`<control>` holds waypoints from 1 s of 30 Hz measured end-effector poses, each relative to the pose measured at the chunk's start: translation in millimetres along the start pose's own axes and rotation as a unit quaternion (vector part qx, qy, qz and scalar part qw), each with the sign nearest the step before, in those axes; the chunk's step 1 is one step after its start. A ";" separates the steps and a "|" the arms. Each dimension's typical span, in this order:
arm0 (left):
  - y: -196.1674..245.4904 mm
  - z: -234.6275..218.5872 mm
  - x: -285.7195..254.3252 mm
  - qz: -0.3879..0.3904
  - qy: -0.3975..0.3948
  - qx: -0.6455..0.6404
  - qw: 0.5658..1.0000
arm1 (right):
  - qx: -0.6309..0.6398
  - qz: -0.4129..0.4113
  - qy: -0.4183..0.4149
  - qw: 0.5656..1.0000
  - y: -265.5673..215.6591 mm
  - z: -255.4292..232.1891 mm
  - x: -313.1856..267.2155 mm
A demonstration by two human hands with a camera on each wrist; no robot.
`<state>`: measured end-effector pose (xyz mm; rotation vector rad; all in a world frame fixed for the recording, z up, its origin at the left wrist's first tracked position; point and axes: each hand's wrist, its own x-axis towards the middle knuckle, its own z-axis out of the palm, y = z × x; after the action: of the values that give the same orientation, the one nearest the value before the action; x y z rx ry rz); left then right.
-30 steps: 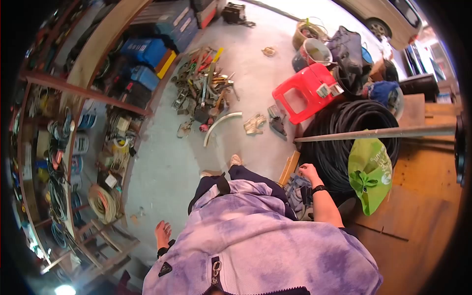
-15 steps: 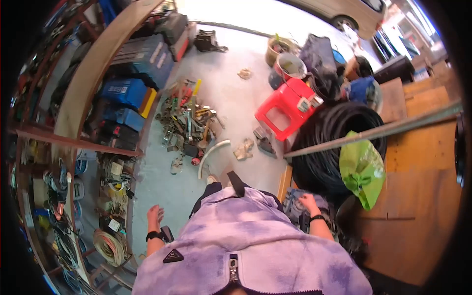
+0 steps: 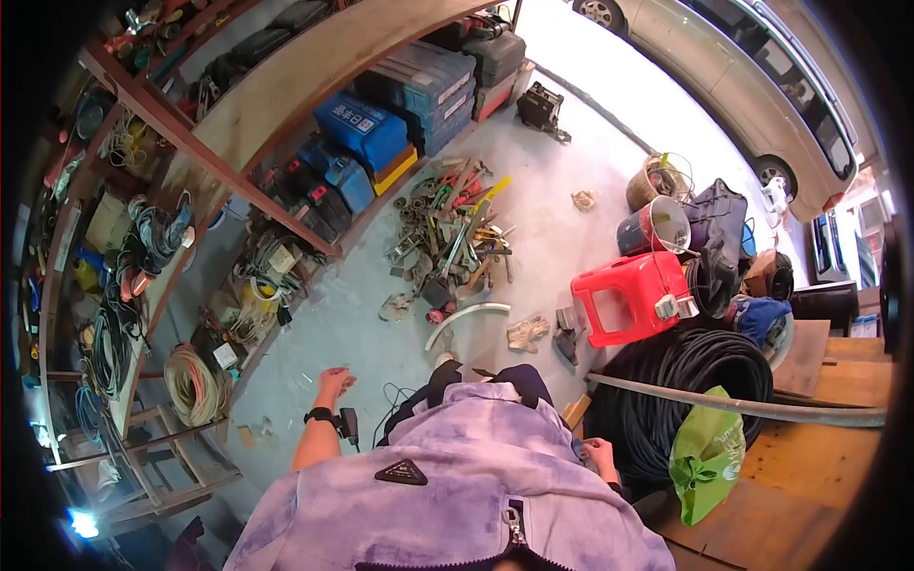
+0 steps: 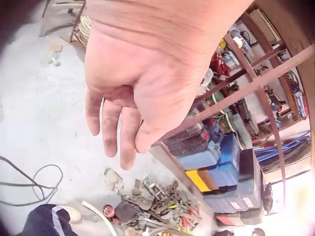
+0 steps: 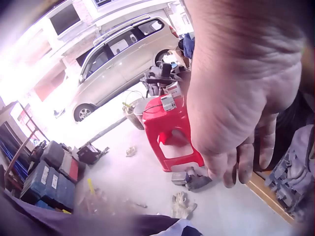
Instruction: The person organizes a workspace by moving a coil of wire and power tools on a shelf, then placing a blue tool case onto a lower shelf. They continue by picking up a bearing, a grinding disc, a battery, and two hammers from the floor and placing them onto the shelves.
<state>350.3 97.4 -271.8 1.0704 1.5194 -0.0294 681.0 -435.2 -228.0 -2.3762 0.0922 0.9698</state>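
Red stool (image 3: 643, 295) has the tool heap (image 3: 452, 238) on its left and black hose (image 3: 647, 362) on its near side; left hand (image 3: 333, 388) and right hand (image 3: 598, 459) hang empty, fingers loosely bent

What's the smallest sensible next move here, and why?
Probably bend and lower the right grip toward the crumpled glove on the floor in front: that grip and the left grip both look empty and bare, and the heap of tools near the glove could scrape skin.
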 end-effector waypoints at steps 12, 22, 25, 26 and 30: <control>-8.9 34.0 -19.3 -0.050 0.053 -0.088 0.993 | -0.001 0.036 -0.054 0.998 -29.8 -51.0 60.8; -10.2 112.2 -79.4 -0.064 0.082 -0.123 0.987 | -0.024 0.036 -0.090 0.995 -28.8 -114.8 122.5; -31.5 121.1 -91.3 -0.075 0.106 -0.130 0.983 | -0.042 0.016 -0.117 0.992 -34.0 -127.6 143.5; -42.5 121.6 -94.0 -0.076 0.110 -0.143 0.981 | -0.042 -0.003 -0.131 0.991 -32.3 -131.6 155.4; -71.0 133.3 -113.2 -0.088 0.137 -0.188 0.969 | -0.056 -0.032 -0.134 0.989 -56.7 -148.8 189.2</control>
<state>393.1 -85.9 -257.7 0.6528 1.7782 0.2835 927.9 -438.9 -240.4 -2.3078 -0.1428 1.2820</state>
